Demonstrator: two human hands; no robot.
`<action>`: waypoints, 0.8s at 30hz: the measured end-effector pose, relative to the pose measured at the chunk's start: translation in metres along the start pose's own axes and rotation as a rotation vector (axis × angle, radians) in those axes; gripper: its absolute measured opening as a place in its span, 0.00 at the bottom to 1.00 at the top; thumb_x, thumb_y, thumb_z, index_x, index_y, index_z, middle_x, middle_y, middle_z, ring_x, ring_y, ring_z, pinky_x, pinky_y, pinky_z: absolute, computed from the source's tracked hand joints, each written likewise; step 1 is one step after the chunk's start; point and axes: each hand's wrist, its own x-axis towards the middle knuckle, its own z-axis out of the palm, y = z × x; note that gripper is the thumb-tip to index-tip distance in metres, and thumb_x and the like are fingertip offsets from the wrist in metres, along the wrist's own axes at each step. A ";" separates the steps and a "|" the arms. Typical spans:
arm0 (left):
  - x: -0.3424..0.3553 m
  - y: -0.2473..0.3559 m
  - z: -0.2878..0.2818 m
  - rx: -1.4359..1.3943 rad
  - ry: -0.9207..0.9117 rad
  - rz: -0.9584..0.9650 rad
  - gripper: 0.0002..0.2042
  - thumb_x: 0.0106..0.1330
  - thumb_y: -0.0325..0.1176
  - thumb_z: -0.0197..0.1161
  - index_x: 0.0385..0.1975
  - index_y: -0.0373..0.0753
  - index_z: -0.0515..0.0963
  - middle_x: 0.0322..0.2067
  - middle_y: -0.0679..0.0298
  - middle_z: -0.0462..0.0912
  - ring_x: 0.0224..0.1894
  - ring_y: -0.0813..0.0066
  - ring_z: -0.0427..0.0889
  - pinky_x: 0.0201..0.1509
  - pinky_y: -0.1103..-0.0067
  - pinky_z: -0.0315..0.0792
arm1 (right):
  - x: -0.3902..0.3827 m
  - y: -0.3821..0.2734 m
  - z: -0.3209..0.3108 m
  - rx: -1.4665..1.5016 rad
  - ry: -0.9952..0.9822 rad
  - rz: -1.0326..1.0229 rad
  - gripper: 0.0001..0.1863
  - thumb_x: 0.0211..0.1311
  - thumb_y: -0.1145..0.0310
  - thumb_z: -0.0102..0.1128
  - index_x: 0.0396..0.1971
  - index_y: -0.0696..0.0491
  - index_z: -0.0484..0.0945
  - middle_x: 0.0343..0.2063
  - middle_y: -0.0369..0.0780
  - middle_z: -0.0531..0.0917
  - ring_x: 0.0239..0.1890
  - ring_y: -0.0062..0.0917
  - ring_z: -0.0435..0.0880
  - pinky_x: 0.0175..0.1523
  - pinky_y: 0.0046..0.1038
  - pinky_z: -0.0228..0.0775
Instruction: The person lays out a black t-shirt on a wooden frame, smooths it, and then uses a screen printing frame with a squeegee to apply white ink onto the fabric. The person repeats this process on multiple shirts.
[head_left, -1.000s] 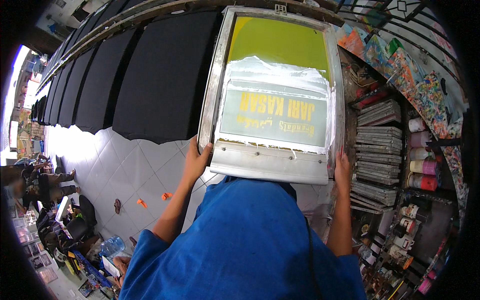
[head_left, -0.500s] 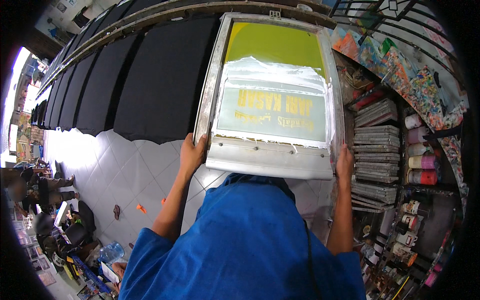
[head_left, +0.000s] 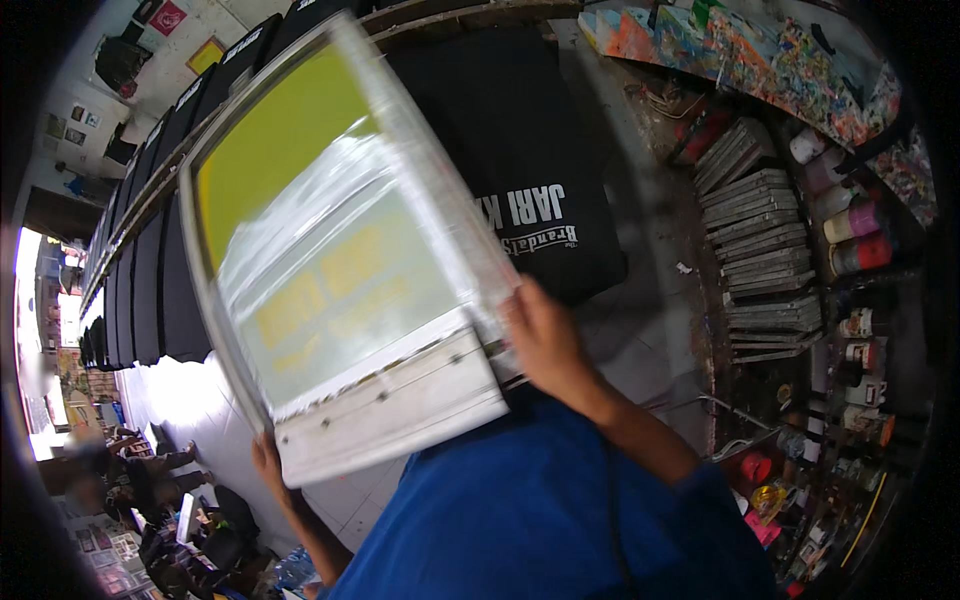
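Observation:
A screen-printing frame of worn silver metal, with yellow-green mesh and smears of white ink, hangs slanted over the boards, slightly blurred. A metal bar with bolts crosses its near end. My left hand is closed on the frame's lower left side, fingers partly hidden; my right hand grips its right side near the lower end. To the frame's right, partly covered by it, lies a black cloth on a board, bearing white printed lettering.
More black cloth-covered boards line a rail on the left. A stack of dirty panels, paint cans and an ink-splattered board stand at right. People are among clutter at lower left, beside the tiled floor.
The screen frame has swung left and tilted, both hands moving with it. The black cloth with white print now shows where the frame was.

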 end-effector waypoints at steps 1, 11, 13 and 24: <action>-0.016 -0.001 -0.018 0.019 0.030 0.037 0.16 0.73 0.43 0.51 0.37 0.33 0.75 0.30 0.65 0.79 0.29 0.79 0.76 0.34 0.79 0.71 | -0.001 -0.020 0.008 0.044 -0.066 -0.096 0.20 0.68 0.58 0.50 0.44 0.62 0.70 0.35 0.56 0.80 0.39 0.52 0.80 0.42 0.45 0.71; -0.171 -0.109 -0.131 0.158 0.429 -0.027 0.19 0.74 0.46 0.48 0.26 0.37 0.68 0.21 0.69 0.70 0.24 0.81 0.68 0.29 0.80 0.66 | 0.000 -0.043 0.086 0.034 -0.581 -0.273 0.24 0.68 0.63 0.51 0.52 0.69 0.64 0.37 0.57 0.79 0.40 0.49 0.80 0.43 0.40 0.72; -0.192 -0.122 -0.123 0.151 0.489 -0.069 0.19 0.74 0.46 0.48 0.26 0.37 0.68 0.21 0.68 0.70 0.24 0.81 0.68 0.28 0.80 0.66 | 0.002 -0.044 0.094 0.019 -0.598 -0.312 0.25 0.68 0.62 0.51 0.52 0.69 0.64 0.38 0.57 0.79 0.40 0.49 0.80 0.43 0.40 0.72; -0.231 -0.140 -0.107 -0.083 0.507 -0.121 0.21 0.74 0.47 0.48 0.38 0.30 0.73 0.31 0.59 0.81 0.30 0.74 0.80 0.35 0.78 0.75 | 0.005 -0.049 0.114 0.037 -0.691 -0.338 0.27 0.68 0.61 0.52 0.53 0.70 0.63 0.40 0.57 0.78 0.41 0.49 0.80 0.44 0.39 0.72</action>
